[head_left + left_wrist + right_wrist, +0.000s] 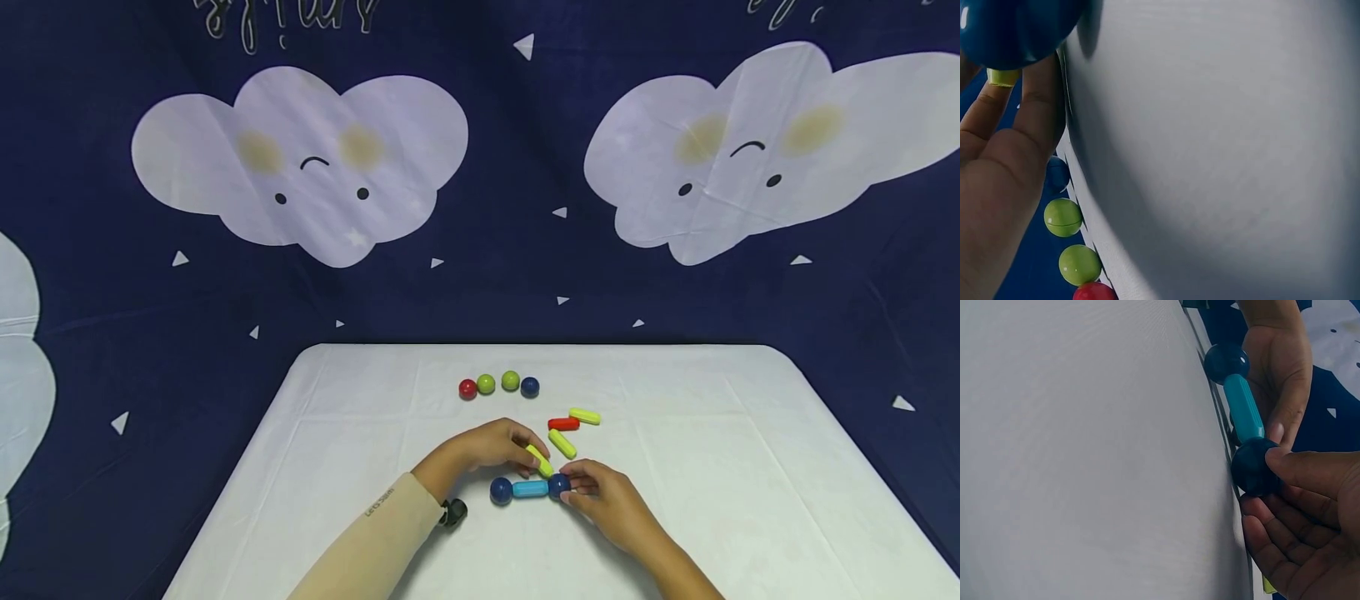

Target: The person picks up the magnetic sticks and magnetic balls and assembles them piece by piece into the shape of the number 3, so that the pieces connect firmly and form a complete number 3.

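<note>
Two dark blue balls, one at the left end (501, 491) and one at the right end (559, 486), are joined by a light blue rod (531, 489). My right hand (611, 504) holds the right-end ball between thumb and fingers, as the right wrist view also shows. Just behind the joined piece, my left hand (495, 446) pinches a yellow rod (539, 460). The yellow rod's near end is close to the right-end ball; whether they touch I cannot tell. In the left wrist view a blue ball (1019, 28) hides most of that rod.
Behind the hands lie a red rod (563, 424) and two yellow rods, one near (562, 443) and one far (585, 416). Farther back a red ball (467, 389), two green balls (486, 383) and a dark blue ball (529, 387) form a row on the white-covered table (712, 442).
</note>
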Action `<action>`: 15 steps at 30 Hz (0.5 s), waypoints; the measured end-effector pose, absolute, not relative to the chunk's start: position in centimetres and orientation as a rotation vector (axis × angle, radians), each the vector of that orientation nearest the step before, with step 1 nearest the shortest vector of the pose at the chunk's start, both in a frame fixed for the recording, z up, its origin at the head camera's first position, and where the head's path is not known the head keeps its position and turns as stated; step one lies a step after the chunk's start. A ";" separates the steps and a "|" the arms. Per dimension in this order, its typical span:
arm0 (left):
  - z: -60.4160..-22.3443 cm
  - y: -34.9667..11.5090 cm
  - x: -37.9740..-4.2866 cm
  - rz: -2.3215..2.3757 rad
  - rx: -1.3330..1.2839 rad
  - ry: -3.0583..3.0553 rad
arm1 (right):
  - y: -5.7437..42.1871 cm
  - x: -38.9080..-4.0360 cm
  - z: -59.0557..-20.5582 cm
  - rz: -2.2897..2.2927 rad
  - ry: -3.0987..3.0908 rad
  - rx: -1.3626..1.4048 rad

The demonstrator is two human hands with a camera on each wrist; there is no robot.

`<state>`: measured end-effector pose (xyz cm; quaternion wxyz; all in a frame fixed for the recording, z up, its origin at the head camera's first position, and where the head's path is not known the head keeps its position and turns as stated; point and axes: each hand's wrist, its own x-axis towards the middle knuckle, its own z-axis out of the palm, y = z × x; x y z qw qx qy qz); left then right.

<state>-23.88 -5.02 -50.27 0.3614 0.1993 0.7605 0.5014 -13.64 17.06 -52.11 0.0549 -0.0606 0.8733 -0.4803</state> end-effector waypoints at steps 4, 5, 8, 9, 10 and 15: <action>-50.2 -5.0 -23.9 1.310 0.506 1.955 | 17.0 -13.7 -52.1 -1.458 2.650 -0.182; -50.2 -4.9 -23.8 1.315 0.504 1.955 | 17.0 -13.7 -52.1 -1.458 2.650 -0.182; -50.3 -4.9 -23.8 1.330 0.487 1.966 | 17.0 -13.6 -52.1 -1.462 2.647 -0.183; -50.4 -4.8 -23.9 1.336 0.477 1.967 | 17.0 -13.6 -52.1 -1.462 2.647 -0.182; -50.4 -4.8 -23.9 1.342 0.469 1.972 | 17.0 -13.6 -52.1 -1.465 2.646 -0.185; -50.4 -4.4 -23.7 1.375 0.416 2.011 | 17.0 -13.6 -52.0 -1.474 2.636 -0.196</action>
